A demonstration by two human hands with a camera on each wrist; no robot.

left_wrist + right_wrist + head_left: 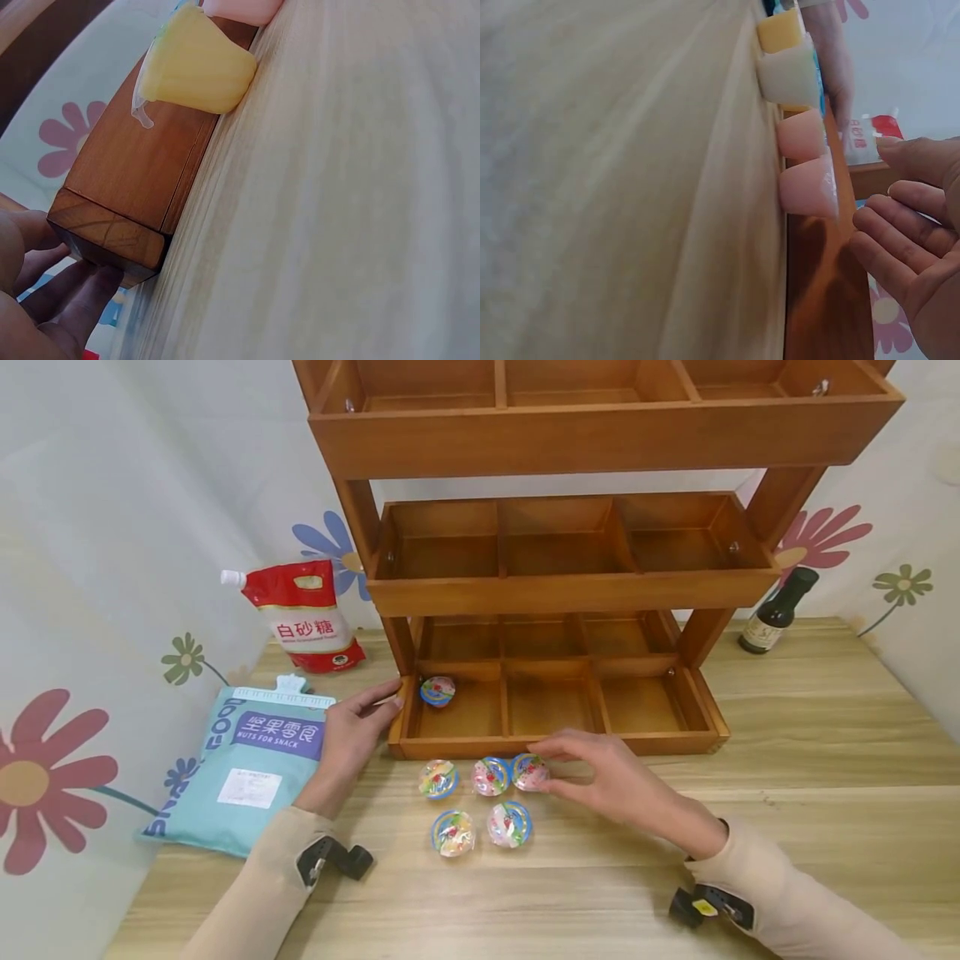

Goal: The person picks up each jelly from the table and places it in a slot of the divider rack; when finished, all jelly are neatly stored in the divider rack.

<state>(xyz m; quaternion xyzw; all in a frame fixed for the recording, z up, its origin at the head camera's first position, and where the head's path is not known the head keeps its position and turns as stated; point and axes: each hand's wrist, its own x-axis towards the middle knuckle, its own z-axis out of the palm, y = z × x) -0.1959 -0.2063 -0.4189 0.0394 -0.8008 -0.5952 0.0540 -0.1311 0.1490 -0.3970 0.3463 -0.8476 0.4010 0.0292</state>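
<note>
My left hand [348, 735] rests its fingertips against the left side of the wooden rack's bottom tray [555, 745]; the left wrist view shows thumb and fingers at its corner. My right hand [611, 772] has thumb and index finger spread about a pink jelly cup [531, 773]; in the right wrist view the fingers [900, 251] are apart from it. Another pink jelly cup [491, 776] adjoins it, with a yellow one [438, 779] further left. Nearer stand a yellow cup [453, 833] and a whitish cup [509, 824]. One jelly cup [437, 691] sits in the tray's front-left compartment.
Above the bottom tray, the rack carries a middle shelf [573, 597] and a top shelf [600, 443], each with dividers. A red-and-white sugar bag [307, 618] and a teal snack bag [247, 768] lie left. A dark bottle [778, 610] stands right of the rack.
</note>
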